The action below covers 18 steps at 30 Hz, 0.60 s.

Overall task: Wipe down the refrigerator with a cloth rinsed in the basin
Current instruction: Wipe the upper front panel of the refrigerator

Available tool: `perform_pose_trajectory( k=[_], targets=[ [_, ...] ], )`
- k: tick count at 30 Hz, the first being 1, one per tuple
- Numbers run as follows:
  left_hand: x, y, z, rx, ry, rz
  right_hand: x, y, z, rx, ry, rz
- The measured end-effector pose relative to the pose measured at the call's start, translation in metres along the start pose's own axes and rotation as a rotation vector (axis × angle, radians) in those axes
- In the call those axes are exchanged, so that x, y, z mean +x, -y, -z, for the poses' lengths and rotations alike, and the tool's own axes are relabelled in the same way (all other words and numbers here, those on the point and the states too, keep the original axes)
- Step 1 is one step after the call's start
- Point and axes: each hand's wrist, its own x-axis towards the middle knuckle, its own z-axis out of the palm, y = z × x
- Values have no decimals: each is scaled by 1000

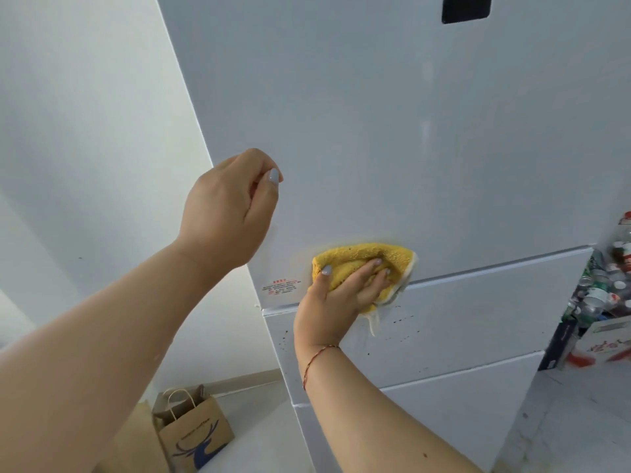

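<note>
The pale grey refrigerator [392, 131] fills most of the head view, with a tall upper door and two drawer fronts below. My right hand [345, 291] presses a bunched yellow cloth [365, 259] flat against the lower edge of the upper door, just right of a small red-lettered label [281, 286]. My left hand [228, 209] hovers at the door's left edge, fingers curled shut with nothing in them. Dark specks dot the upper drawer front [444, 322] under the cloth. No basin is in view.
A brown paper bag [194, 428] with a blue deer print stands on the floor left of the refrigerator, by the white wall [85, 131]. A box of plastic bottles [604, 302] sits to the right. A black panel [466, 8] is set high on the door.
</note>
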Motion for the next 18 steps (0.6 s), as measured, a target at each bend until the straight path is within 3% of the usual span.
perform_pose_trajectory(
  k=[18],
  targets=[
    [-6,21,19,-3,66,33,-90,15,-30,-172,249,97]
  ],
)
